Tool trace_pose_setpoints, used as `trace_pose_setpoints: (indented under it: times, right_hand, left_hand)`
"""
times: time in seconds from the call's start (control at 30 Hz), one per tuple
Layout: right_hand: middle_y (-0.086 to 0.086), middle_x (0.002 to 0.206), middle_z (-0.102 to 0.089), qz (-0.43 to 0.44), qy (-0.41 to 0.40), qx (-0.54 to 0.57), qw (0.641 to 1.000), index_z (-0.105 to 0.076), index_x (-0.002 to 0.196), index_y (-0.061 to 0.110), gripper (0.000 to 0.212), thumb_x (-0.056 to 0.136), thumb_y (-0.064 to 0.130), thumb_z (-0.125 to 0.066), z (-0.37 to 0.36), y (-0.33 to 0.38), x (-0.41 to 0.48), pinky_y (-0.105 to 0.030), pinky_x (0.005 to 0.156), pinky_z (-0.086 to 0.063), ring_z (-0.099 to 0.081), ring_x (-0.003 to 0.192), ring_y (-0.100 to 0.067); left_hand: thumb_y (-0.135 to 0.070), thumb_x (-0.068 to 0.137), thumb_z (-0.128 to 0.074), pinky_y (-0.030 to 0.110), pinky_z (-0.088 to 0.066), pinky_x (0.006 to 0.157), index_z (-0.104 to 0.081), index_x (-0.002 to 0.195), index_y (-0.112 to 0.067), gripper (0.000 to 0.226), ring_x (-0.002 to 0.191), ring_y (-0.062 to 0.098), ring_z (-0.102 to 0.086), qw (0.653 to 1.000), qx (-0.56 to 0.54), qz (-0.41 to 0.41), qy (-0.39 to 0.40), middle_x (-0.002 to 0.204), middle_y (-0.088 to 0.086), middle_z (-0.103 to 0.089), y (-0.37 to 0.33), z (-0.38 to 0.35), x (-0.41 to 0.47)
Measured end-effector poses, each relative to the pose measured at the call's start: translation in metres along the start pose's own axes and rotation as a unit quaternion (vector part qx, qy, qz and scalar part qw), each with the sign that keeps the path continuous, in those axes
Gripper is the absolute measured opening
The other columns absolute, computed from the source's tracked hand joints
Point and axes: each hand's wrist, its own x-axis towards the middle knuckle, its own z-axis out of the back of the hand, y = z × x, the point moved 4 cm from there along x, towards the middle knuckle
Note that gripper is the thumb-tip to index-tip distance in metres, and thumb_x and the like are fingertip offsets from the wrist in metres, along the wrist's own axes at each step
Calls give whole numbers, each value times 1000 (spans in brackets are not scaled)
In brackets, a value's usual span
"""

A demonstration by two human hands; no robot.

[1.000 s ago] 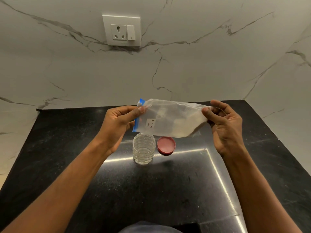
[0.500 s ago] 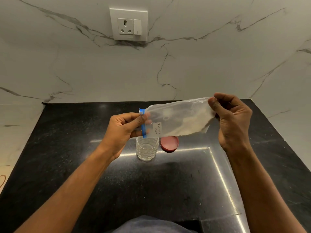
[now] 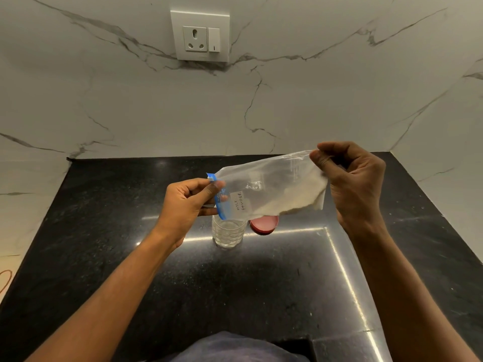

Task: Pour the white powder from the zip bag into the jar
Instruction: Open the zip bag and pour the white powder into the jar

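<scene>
Looking down from head height, we see a dark cloth edge [image 3: 235, 347] nearest to us at the bottom, then both our forearms reaching out over the black stone counter [image 3: 104, 231].

Our left hand [image 3: 187, 205] is closed in a pinch: the thumb and fingers [image 3: 214, 188] grip the blue zip strip [image 3: 218, 198] at the mouth end of the zip bag [image 3: 271, 189]. Whether the zip is parted we cannot tell. Our right hand [image 3: 355, 184] is curled closed, its fingertips clamping the bag's opposite upper corner. The right-hand grip sits higher than the left-hand grip, so the bag hangs stretched between the two pinches, tilted with the zip end down.

The white powder [image 3: 295, 199] is heaped in the lower part of the bag just below the right-hand fingertips, well away from the zip end. A white label [image 3: 241, 202] with handwritten text lies on the bag just beside the left-hand fingertips.

The clear jar [image 3: 229, 232] stands upright and uncapped on the counter directly beneath the left-hand pinch; the lower corner of the zip strip overlaps its rim in this view. A red lid [image 3: 264, 225] lies flat on the counter just beside the jar, on the right-hand side.

Beyond the fingers rises the marble wall [image 3: 104, 100], carrying a white socket plate [image 3: 200, 35].
</scene>
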Motion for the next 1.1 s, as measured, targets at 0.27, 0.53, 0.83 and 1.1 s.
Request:
trace_pose_setpoints:
  times: [0.27, 0.53, 0.83, 1.1]
  right_hand:
    - [-7, 92, -76, 23, 10, -27, 999, -77, 106, 10, 19, 88, 15, -83, -5, 7, 5, -28, 75, -63, -71, 83, -16]
    - [-5, 89, -75, 43, 11, -41, 998, -77, 104, 12, 17, 88, 15, -83, -8, 15, 6, -29, 73, -63, -69, 79, -15]
    - [2, 88, -76, 62, 32, -58, 996, -78, 104, 12, 17, 88, 15, -84, -12, 21, 10, -23, 69, -61, -70, 77, -6]
    - [3, 91, -76, 76, 49, -87, 992, -78, 104, 12, 17, 88, 16, -83, -16, 27, 11, -29, 68, -64, -70, 77, -4]
  left_hand:
    - [-29, 85, -75, 32, -68, 67, -79, 107, -14, 26, 93, 25, -83, 1000, -14, -12, 6, 104, 4, -84, -3, 2, 0]
    - [-27, 87, -76, 33, -68, 68, -79, 110, -12, 27, 93, 27, -83, 1000, -16, -13, 3, 105, 4, -84, 0, 7, 2]
    - [-28, 87, -76, 32, -68, 70, -79, 110, -12, 28, 94, 25, -83, 1000, -18, -16, 2, 104, 4, -84, 1, 9, 2]
    - [-19, 95, -75, 37, -69, 73, -79, 114, -11, 21, 95, 26, -82, 1000, -12, -10, -12, 107, 5, -84, 8, 13, 3]
